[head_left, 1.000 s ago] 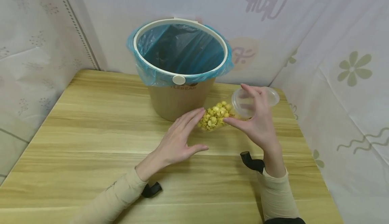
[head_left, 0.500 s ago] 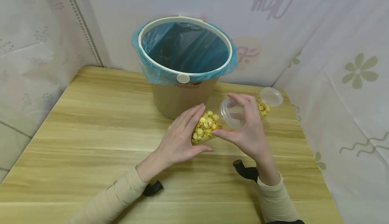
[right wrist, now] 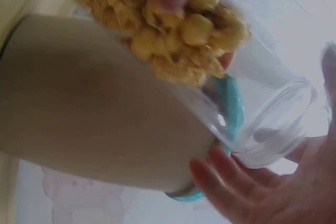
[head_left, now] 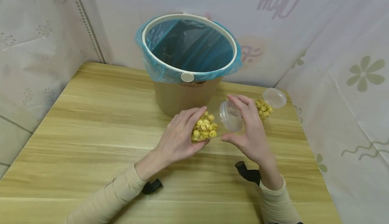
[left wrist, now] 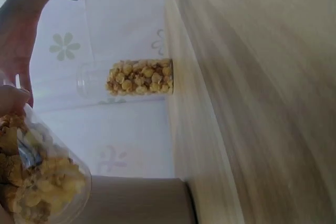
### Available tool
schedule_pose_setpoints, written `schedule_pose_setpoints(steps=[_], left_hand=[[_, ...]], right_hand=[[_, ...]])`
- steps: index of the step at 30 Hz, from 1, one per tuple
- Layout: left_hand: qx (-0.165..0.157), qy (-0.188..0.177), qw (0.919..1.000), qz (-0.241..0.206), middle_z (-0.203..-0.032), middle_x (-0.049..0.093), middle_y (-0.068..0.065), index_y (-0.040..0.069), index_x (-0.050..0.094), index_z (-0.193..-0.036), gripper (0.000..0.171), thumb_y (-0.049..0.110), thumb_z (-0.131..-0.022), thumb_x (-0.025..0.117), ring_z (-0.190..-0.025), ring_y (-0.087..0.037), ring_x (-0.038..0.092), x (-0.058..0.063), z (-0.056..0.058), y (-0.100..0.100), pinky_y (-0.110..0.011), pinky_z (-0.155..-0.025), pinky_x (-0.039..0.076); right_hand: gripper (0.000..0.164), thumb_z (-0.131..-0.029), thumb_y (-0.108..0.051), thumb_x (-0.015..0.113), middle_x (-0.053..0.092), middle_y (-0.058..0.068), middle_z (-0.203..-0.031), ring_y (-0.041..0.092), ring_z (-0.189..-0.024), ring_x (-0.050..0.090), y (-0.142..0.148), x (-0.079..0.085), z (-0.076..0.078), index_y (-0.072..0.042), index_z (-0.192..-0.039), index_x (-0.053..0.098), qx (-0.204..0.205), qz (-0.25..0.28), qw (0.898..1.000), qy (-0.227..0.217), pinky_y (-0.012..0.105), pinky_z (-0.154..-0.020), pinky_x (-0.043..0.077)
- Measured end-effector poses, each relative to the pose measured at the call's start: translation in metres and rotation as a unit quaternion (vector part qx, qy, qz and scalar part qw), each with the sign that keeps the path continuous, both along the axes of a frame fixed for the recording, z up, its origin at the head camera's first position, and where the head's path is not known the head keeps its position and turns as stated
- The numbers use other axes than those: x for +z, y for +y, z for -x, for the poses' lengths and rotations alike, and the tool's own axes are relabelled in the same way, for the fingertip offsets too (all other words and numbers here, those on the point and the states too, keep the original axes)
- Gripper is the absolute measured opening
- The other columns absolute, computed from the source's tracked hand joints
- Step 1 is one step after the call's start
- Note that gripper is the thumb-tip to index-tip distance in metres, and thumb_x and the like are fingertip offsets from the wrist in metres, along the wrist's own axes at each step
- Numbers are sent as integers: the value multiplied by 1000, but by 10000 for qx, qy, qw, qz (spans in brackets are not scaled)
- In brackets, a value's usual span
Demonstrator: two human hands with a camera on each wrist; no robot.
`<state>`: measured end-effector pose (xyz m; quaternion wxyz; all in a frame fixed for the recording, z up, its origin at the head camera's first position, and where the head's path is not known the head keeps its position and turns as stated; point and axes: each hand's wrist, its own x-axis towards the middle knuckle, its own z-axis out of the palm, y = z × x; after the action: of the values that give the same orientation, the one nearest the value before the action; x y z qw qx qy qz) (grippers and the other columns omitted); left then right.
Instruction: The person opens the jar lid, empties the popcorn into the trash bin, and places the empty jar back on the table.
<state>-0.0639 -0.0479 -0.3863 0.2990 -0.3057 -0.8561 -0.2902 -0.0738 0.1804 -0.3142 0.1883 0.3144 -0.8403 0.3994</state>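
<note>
Held jar point(head_left: 215, 123) before bin point(head_left: 183, 97); second jar point(head_left: 263, 109) farther right.

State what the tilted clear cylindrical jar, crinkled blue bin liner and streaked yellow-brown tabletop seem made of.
Tilted clear jar: probably glossy plastic, transparent with bright highlights; glass possible. Blue bin liner: likely thin plastic film, shiny and wrinkled. Yellow-brown tabletop: wood or printed laminate, low sheen, long grain lines.

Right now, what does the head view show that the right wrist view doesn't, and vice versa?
Head only: a second, standing jar, both beige sleeves, a large flower print.

Right wrist only: a pale bear-like print.

Both: the held popcorn jar, the bin, its blue liner, the left hand and right hand.
</note>
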Motion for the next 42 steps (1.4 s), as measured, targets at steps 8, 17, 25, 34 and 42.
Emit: schedule_pose_setpoints(steps=[8,17,25,34,42], left_hand=[[356,545,9967,476,-136,60,-7,17,44,-152,80,32,-82,80,-116,-27,62,0,2,-5,-44,-95,55],[722,1285,9823,1158,-134,62,-9,20,50,-148,77,30,-78,82,-115,-29,62,-1,3,-5,-43,-92,56],[684,1160,9842,1149,-134,61,-8,22,50,-149,81,31,-77,84,-116,-29,61,2,1,-5,-44,-93,56],[410,792,9919,909,-134,62,-7,21,48,-151,86,30,-74,86,-116,-29,60,5,0,-7,-44,-95,55],[52,197,9981,587,-135,61,-6,21,43,-154,92,28,-73,86,-117,-28,61,4,2,-9,-44,-98,54]], right_hand=[[93,-87,-87,35,62,13,-113,18,-72,55,15,6,-5,-18,-144,60,-992,-670,9922,356,21,-59,42],[63,-94,-57,65,67,6,-112,6,-70,61,21,8,-10,-19,-144,59,-661,-959,9909,-669,22,-62,54],[51,-89,-19,81,67,6,-110,6,-72,63,18,8,-10,-14,-136,63,-700,-879,9906,-781,18,-67,57],[55,-83,-13,85,68,5,-110,6,-73,63,20,10,-7,-14,-134,65,-466,-815,9932,-688,16,-69,56],[71,-73,-9,92,64,6,-121,12,-88,62,25,12,-5,-14,-138,64,16,-910,9948,-461,17,-81,54]])
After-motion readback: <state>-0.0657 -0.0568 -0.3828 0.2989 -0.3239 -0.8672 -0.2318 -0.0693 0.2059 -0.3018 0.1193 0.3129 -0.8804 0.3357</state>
